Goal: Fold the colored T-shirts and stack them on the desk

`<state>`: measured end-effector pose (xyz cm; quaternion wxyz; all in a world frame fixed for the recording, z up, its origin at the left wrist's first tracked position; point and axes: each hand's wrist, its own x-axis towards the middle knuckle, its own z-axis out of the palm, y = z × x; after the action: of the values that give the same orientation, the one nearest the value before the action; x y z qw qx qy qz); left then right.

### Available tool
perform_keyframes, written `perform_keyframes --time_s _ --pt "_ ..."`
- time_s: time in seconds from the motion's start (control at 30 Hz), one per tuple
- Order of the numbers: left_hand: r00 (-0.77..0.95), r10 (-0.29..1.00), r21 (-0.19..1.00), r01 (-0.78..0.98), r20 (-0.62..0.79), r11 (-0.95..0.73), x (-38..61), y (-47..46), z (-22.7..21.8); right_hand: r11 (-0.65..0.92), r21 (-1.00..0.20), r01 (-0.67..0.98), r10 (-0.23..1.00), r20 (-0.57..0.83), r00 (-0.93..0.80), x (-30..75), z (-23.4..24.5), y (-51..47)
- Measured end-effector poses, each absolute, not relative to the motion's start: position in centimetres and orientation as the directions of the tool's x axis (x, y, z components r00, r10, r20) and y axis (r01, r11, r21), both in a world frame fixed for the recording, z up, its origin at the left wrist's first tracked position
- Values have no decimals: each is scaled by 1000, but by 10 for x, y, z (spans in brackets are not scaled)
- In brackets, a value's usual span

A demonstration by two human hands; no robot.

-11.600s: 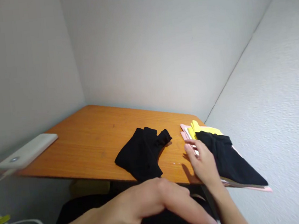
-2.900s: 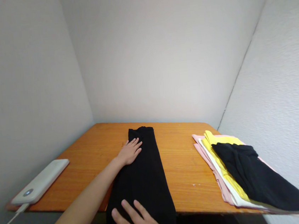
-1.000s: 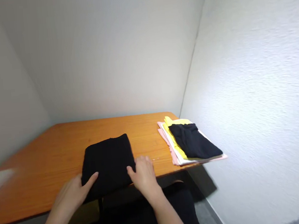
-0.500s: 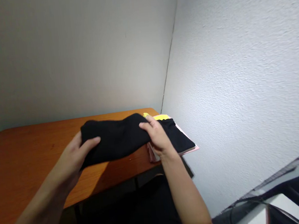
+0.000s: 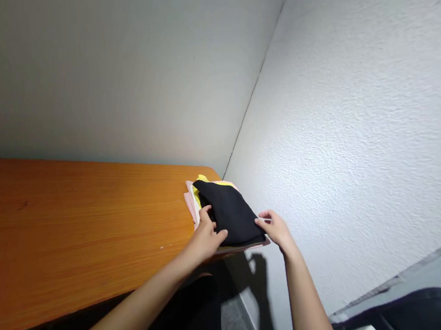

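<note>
A folded black garment (image 5: 231, 213) lies on top of a stack of folded cloth at the table's right end. Beneath it show a yellow cloth (image 5: 203, 178) and, lower down, pink cloth (image 5: 189, 202) and white layers. My left hand (image 5: 207, 234) is at the garment's left side, thumb and fingers apart, fingertips touching its edge. At the right edge, near the front corner, my right hand (image 5: 277, 228) touches the fabric with its fingertips, with a gap between thumb and fingers. The garment's underside is hidden.
The orange-brown wooden table (image 5: 92, 215) runs leftward along the back wall (image 5: 117, 81). A textured white wall (image 5: 350, 120) rises close to the stack on the right. Part of a black chair (image 5: 428, 311) is at the lower right.
The folded black garment has moved right and down from mid-air onto the stack. Both hands went with it, and my left hand's grip has loosened. The view has shifted.
</note>
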<state>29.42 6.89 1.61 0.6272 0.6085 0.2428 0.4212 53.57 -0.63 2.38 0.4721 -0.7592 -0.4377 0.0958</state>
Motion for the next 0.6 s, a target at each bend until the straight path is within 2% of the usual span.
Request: perform_keyframes --time_s 0.13,0.3,0.47,0.6 --pt "534 811 966 -216 238 -142 279 63 0 -300 -695 653 771 227 595 536 -14 -15" --pt "534 824 982 -81 190 -173 215 65 -2 -292 -640 710 788 260 558 525 -18 -23" --pt "269 925 939 144 266 -312 113 84 -21 -421 -576 701 751 212 625 526 -29 -32" --pt "1 935 870 366 354 -330 16 108 -38 -488 -581 652 720 154 676 519 -30 -36"
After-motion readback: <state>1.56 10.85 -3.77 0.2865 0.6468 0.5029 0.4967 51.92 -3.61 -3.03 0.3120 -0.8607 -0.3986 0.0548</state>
